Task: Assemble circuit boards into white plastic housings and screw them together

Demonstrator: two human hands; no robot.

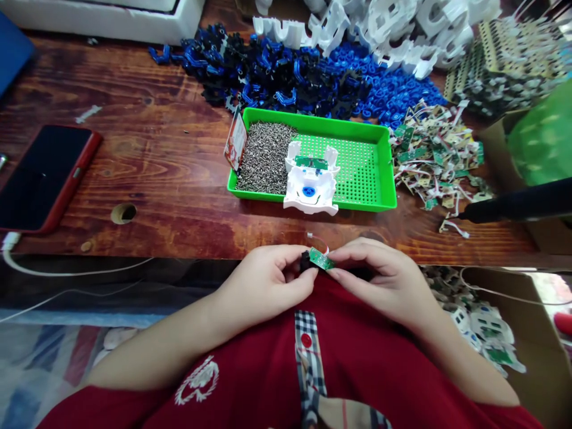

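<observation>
Just off the table's front edge, my left hand (279, 277) pinches a small black plastic part (305, 260) between thumb and fingers. A green circuit board (320, 258) with a thin wire and white connector meets that part, and my right hand (379, 277) grips the board's right end. Whether the board is seated in the black part I cannot tell. Beyond my hands, a white plastic shell (310, 187) with a blue round piece and a green board in it rests across the green basket (388, 199). Small metal screws (266, 158) fill the basket's left part.
Black and blue plastic parts (277, 77) lie heaped behind the basket, below white shells (393, 27). Wired circuit boards (433, 149) pile up at right, near a dark tool (513, 199). A phone (44, 176) lies left. A cardboard box (531, 351) holds shells below right.
</observation>
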